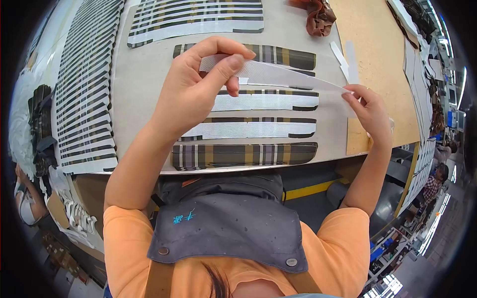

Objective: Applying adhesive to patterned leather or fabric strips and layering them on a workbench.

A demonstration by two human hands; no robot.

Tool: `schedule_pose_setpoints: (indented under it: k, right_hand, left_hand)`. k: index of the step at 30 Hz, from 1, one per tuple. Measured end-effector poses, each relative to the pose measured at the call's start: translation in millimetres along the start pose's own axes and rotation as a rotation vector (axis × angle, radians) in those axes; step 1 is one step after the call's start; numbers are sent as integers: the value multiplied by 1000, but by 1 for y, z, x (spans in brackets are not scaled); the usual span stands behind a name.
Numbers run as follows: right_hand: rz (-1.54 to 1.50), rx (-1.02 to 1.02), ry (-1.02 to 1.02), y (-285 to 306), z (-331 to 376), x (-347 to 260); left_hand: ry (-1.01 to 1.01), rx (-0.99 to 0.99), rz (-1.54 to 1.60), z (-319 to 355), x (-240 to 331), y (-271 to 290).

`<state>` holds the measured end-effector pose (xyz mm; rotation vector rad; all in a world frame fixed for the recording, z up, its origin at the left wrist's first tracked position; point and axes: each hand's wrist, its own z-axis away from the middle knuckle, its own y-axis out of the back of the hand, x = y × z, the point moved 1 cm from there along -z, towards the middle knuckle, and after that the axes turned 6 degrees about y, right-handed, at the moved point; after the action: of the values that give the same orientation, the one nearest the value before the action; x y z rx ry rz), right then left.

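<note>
Between both hands, long white strip (pixel 278 77) held taut

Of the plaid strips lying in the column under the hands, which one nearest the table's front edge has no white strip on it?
The bottom plaid strip, closest to the person; it shows bare plaid, while the two above it carry white strips.

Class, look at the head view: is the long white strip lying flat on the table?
No: the long white strip is held up above the grey table, pinched between the left hand and right hand.
</note>
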<state>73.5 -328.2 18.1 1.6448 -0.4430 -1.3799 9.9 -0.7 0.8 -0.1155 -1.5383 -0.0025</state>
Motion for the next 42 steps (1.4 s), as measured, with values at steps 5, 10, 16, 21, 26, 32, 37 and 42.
schedule_pose_setpoints:
  k: [5, 10, 16, 21, 26, 32, 37, 42]
  right_hand:
    - [466, 98, -207, 2, -4, 5]
    - [138, 270, 129, 1, -2, -30]
    - [-368, 26, 265, -16, -4, -30]
    - [-395, 268, 35, -22, 8, 17]
    - [236, 420, 31, 3, 5, 28]
    - [-166, 278, 369, 0, -15, -63]
    - [-479, -117, 281, -48, -54, -84]
    - [-337, -117, 247, -72, -84, -70]
  left_hand:
    - [-130, -9, 203, 1, 16, 11]
    - [-251, -122, 153, 3, 18, 3]
    - [-315, -37, 177, 3, 19, 0]
    - [-349, -14, 160, 7, 20, 2]
    - [-453, -11, 170, 7, 26, 10]
    - [-434, -19, 76, 6, 22, 12]
    - [-429, 97, 13, -7, 15, 23]
    - [-117, 316, -328, -14, -17, 47]
